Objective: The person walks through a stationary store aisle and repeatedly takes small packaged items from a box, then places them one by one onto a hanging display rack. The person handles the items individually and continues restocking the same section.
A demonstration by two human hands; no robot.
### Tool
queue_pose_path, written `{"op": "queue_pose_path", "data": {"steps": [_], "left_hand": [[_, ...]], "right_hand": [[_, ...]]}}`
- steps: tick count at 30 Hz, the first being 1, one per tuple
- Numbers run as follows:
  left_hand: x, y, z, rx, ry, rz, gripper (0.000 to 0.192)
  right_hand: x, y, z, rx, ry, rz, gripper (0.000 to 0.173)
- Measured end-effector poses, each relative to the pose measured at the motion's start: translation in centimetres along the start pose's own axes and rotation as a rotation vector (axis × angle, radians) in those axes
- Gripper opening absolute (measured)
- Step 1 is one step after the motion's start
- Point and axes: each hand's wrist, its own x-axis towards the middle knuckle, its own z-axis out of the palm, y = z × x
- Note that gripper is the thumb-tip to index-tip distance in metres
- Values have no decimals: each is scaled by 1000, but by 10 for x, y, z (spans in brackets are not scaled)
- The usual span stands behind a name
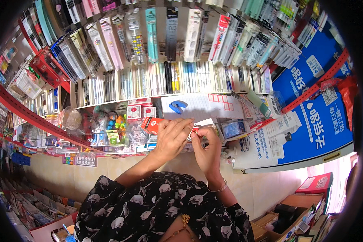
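Observation:
Both hands are raised close together before a shelf of stationery. My left hand (174, 137) is shut around a small red box (151, 125), which sticks out past the fingers on its left side. My right hand (208, 148) pinches a small red and white item (195, 130) between thumb and index finger, close against the left fingertips. What exactly that item is, I cannot tell. A blue stapler-like tool (178, 106) lies on a white grid sheet (199, 104) just beyond the hands. White boxes with red marks (134, 112) stand left of the sheet.
Packaged pens (171, 33) hang on hooks above compartments of loose pens (157, 77). A clear round tub (138, 133) and bagged small goods sit at the left. A red perforated metal bar (48, 121) crosses the left side. A blue printed panel (311, 115) stands right.

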Motion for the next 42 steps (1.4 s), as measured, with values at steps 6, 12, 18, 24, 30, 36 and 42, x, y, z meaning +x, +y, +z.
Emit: {"op": "queue_pose_path", "data": {"steps": [6, 12, 18, 24, 30, 36, 42], "left_hand": [[-12, -11, -22, 11, -68, -213, 67], [-21, -13, -32, -67, -22, -421, 61], [-30, -4, -13, -284, 50, -631, 49], [-33, 5, -1, -439, 74, -799, 47], [-30, 10, 5, -432, 120, -873, 49], [-31, 14, 11, -443, 167, -926, 48], [-40, 13, 14, -468, 202, -962, 48]], "right_hand": [[22, -1, 10, 297, 78, 184, 6], [78, -8, -18, 444, 28, 64, 3], [150, -20, -48, 759, 9, -67, 3], [213, -51, -90, 492, 43, -198, 3], [249, -85, -124, 869, -164, -318, 14], [270, -99, -127, 971, -332, -288, 35], [300, -116, -121, 844, -172, -453, 33]]}}
